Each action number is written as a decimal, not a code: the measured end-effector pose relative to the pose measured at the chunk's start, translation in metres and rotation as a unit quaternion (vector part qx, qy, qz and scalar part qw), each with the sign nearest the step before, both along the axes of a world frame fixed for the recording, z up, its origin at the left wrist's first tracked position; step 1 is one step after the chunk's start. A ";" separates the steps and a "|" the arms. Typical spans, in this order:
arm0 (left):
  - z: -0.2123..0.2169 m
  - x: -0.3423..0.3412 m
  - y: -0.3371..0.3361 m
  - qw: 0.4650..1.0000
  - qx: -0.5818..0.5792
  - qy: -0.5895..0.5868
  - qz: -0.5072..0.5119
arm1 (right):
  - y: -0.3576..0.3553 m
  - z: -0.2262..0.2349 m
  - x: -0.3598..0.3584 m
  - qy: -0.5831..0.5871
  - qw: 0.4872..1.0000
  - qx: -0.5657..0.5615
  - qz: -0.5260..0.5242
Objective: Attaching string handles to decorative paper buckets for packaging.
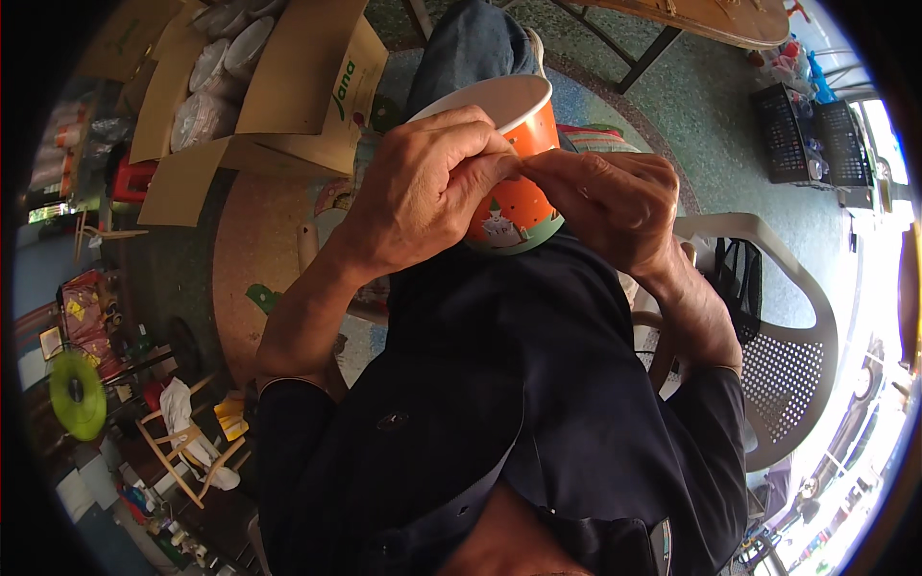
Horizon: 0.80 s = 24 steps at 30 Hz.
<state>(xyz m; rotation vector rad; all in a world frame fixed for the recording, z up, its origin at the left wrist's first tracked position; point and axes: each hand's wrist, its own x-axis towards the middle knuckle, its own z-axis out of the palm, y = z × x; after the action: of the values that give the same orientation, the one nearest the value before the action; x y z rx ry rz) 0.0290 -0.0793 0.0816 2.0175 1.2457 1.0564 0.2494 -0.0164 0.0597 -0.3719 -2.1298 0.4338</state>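
Pinching, on what unclear, your left hand [423, 187] and right hand [615, 204] met nearside of the orange cup [521, 204], rim away.

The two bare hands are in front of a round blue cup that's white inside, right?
Not quite: the round cup with a white inside is mostly orange outside, not blue, with a green band at its base. The head view shows it. The bare left hand and bare right hand are in front of it.
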 end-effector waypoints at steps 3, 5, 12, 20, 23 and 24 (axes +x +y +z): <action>0.001 -0.001 0.000 1.000 -0.003 -0.009 -0.006 | -0.003 0.000 0.004 -0.020 0.999 -0.009 -0.026; 0.001 -0.002 0.000 1.000 -0.012 -0.009 -0.013 | -0.003 0.000 0.005 -0.042 0.998 -0.025 -0.050; 0.014 0.001 -0.007 0.985 -0.140 -0.093 0.035 | -0.002 -0.001 0.002 -0.013 0.997 -0.038 -0.064; 0.010 -0.002 -0.010 0.976 -0.172 -0.119 0.053 | -0.006 -0.007 -0.003 -0.020 0.996 -0.060 -0.063; 0.016 -0.001 -0.012 0.974 -0.204 -0.092 0.046 | -0.005 -0.009 -0.004 -0.023 0.995 -0.058 -0.072; 0.016 0.000 -0.012 0.975 -0.200 -0.084 0.047 | -0.005 -0.009 -0.004 -0.021 0.996 -0.053 -0.071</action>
<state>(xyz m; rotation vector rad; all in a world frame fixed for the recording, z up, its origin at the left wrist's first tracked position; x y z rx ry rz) 0.0286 -0.0911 0.0976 1.5480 1.3492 0.9088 0.2457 -0.0218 0.0509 -0.5941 -2.1099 0.4619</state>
